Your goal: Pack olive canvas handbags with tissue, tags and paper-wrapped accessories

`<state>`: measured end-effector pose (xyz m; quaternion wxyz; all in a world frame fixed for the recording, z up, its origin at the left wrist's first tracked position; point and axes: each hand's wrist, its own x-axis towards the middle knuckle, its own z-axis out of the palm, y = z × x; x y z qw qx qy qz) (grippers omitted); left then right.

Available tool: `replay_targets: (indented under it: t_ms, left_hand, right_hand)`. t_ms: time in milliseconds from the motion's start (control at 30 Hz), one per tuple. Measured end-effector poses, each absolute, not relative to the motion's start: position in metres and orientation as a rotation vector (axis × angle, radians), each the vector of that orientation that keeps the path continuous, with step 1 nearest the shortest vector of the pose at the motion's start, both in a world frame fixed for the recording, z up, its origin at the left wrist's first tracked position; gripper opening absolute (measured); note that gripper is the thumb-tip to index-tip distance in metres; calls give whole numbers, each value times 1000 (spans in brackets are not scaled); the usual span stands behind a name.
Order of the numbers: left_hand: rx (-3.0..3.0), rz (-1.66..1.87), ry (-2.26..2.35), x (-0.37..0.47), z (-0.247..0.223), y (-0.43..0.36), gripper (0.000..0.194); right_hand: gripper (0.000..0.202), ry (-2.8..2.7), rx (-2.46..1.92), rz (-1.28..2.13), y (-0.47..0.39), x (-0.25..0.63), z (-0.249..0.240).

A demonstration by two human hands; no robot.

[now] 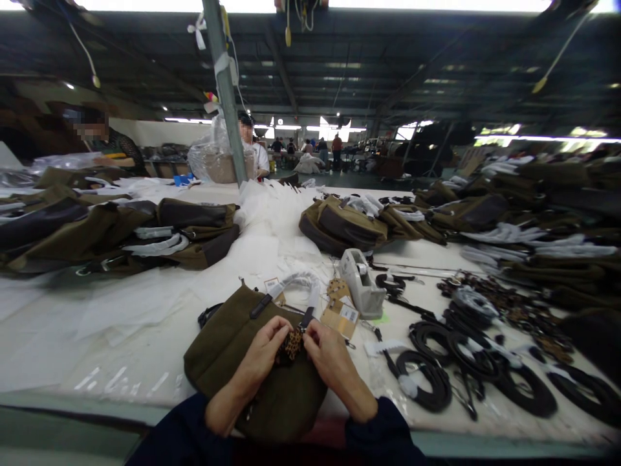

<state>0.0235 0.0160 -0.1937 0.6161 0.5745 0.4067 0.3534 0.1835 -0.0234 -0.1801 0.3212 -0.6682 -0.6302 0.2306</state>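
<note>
An olive-green handbag (218, 340) lies tilted at the table's front edge, its handle (303, 281) wrapped in white covering, with dark tabs at its ends. Against the bag's front hangs a small leopard-print charm (292, 344). My left hand (262, 349) is closed, thumb and finger pinching the charm's left side. Close by on the right, my right hand (330, 353) pinches at the charm's upper edge, beside the handle's dark tab; what lies between those fingertips is hidden. Brown cardboard tags (339, 317) with a white label lie just beyond the bag.
A grey tape dispenser (361, 285) stands beyond my right hand. Coiled black straps (427, 382) and a heap of leopard-print pieces (528, 317) lie to the right. Olive bags (198, 226) are piled left and right, with white sheets (264, 217) between. A metal post (226, 97) rises behind.
</note>
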Motion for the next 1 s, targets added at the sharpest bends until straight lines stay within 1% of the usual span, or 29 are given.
replay_targets:
  t_ms: [133, 233, 300, 467, 567, 800, 1000]
  left_hand:
    - [1471, 920, 927, 25, -197, 15, 17]
    - [1572, 979, 934, 25, -197, 14, 14]
    - [1580, 937, 902, 25, -196, 14, 16]
    - [1501, 757, 880, 30, -199, 22, 31]
    - [1481, 624, 938, 35, -204, 29, 33]
    - [1586, 504, 1031, 37, -204, 43, 20]
    - [1807, 582, 959, 37, -204, 52, 5]
  right_hand:
    - [12, -1734, -1812, 537, -18, 184, -178]
    - [11, -1763, -1819, 550, -17, 187, -178]
    - [11, -1770, -1811, 585, -18, 190, -179]
    - [17, -1786, -1813, 604, -20, 195, -183]
    - [17, -1794, -1808, 619, -18, 196, -186]
    - [10, -1828, -1762, 622, -10, 201, -194]
    - [11, -1827, -1698, 626, -9, 206, -196]
